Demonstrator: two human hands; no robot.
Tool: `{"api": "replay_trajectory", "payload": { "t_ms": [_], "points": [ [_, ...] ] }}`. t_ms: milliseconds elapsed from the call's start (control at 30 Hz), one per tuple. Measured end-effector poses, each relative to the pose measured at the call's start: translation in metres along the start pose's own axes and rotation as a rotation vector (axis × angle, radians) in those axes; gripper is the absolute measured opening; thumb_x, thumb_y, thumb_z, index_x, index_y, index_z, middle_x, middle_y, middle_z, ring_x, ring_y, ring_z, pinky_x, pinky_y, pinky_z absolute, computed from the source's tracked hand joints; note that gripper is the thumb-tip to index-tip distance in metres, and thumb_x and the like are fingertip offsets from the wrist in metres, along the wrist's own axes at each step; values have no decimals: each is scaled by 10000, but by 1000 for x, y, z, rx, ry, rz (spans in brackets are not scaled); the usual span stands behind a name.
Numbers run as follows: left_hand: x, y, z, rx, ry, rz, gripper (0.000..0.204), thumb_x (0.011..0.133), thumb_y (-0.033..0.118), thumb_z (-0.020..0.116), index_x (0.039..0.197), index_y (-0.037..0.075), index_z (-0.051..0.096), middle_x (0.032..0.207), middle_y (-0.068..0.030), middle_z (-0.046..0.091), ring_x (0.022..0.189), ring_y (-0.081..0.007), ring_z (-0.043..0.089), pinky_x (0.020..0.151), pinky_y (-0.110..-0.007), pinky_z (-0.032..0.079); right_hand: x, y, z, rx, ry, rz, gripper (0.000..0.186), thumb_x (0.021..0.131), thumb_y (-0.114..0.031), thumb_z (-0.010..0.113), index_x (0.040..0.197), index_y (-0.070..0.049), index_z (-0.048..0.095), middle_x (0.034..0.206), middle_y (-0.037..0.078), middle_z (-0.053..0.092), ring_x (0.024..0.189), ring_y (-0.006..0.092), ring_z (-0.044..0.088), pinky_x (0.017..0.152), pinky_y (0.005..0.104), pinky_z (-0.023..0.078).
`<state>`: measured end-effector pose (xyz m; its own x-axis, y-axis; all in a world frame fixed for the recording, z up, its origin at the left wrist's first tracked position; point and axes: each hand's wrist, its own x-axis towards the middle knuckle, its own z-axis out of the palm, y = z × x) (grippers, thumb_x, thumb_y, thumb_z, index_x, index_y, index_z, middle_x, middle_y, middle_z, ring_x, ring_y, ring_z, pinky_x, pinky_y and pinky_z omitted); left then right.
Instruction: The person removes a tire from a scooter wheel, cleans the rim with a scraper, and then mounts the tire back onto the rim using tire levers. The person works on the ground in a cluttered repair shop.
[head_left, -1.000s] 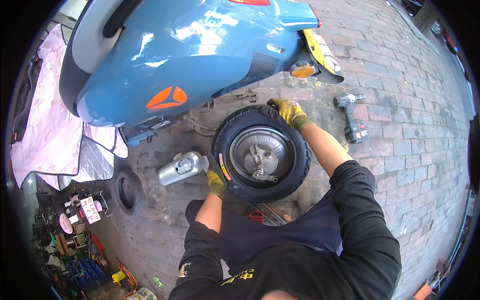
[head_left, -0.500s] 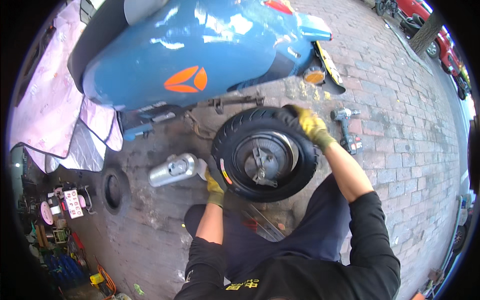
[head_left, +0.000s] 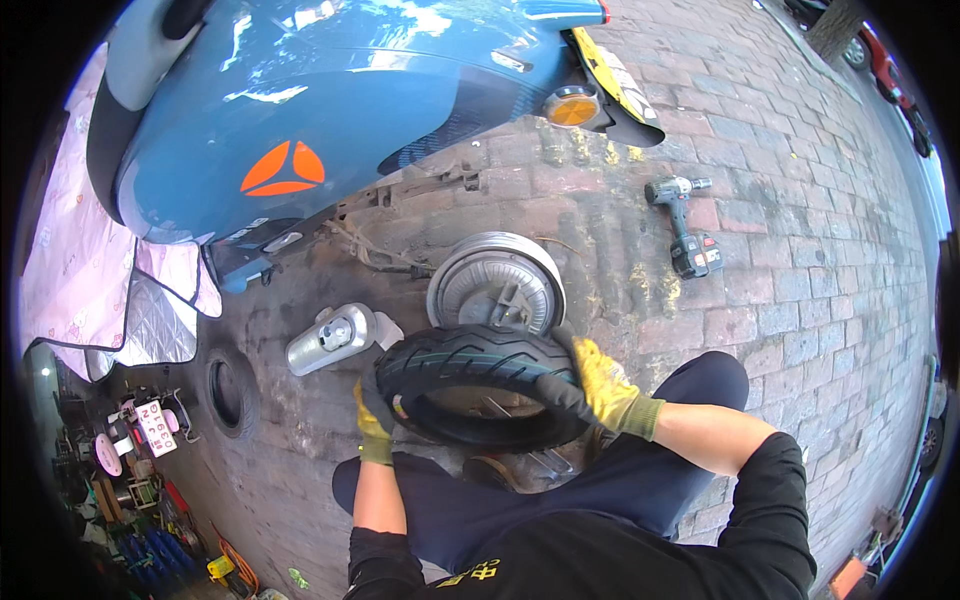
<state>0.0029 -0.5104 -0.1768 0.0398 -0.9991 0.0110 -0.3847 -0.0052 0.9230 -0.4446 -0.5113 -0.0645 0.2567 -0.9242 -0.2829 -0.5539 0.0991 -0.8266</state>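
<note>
A black scooter tyre (head_left: 475, 358) is held tilted above my knees, its tread facing up and away from me. Yellow and dark gloves cover both my hands. My left hand (head_left: 374, 418) grips the tyre's left side; its fingers are partly hidden by the rubber. On the right side, my right hand (head_left: 604, 388) is closed round the tyre, thumb on the near sidewall. Just beyond it the bare silver wheel hub (head_left: 497, 278) rests on the paving, its lower part hidden by the tyre. Left of the tyre lies a silver metal canister-like part (head_left: 322, 348).
A blue scooter body (head_left: 330, 110) with an orange emblem fills the far left. A cordless impact wrench (head_left: 682, 228) lies on the bricks at right. Another tyre (head_left: 232, 392) lies at left, near assorted tools (head_left: 140, 540). A pink cover (head_left: 85, 250) hangs at the left edge.
The tyre has come off the wheel hub and moved toward me, tilting up in both hands. The hub now stays behind on the ground. My view has shifted slightly.
</note>
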Motion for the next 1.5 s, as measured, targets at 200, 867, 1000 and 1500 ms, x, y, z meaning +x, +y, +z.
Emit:
{"api": "replay_trajectory", "payload": {
  "t_ms": [200, 867, 1000, 1500],
  "points": [
    [-3, -8, -61, -213, 104, -158, 465, 1069, 147, 449, 1496, -36, 447, 1444, -155, 560, 1269, -260, 585, 1086, -389, 472, 18, -6, 13, 103, -63, -88, 912, 922, -594, 645, 1544, 10, 359, 1466, 324, 464, 1380, 464, 461, 1164, 479, 371],
    [87, 183, -120, 814, 84, -38, 452, 878, 407, 739, 1137, 37, 725, 1080, -191, 735, 1041, -368, 692, 893, -439, 539, 64, -7, 188, 721, -642, 194, 765, 902, -271, 820, 1506, -52, 406, 1398, 113, 613, 1281, 194, 565, 1089, 372, 457],
    [97, 144, -129, 1032, 118, -94, 501, 976, 509, 576, 1008, 35, 734, 981, -190, 738, 959, -366, 703, 868, -464, 540, 63, -2, 262, 782, -627, 411, 573, 967, -341, 729, 1377, -13, 499, 1240, 109, 663, 1107, 215, 650, 954, 364, 547],
    [-252, 421, -167, -446, 758, -541, 426, 861, 140, 775, 1243, -14, 666, 1186, -188, 721, 1139, -354, 691, 979, -401, 542, -27, -301, 103, 400, -698, 831, 540, 996, -395, 648, 1397, -59, 512, 1255, 150, 675, 1057, 285, 699, 867, 410, 584]
  ]
}}
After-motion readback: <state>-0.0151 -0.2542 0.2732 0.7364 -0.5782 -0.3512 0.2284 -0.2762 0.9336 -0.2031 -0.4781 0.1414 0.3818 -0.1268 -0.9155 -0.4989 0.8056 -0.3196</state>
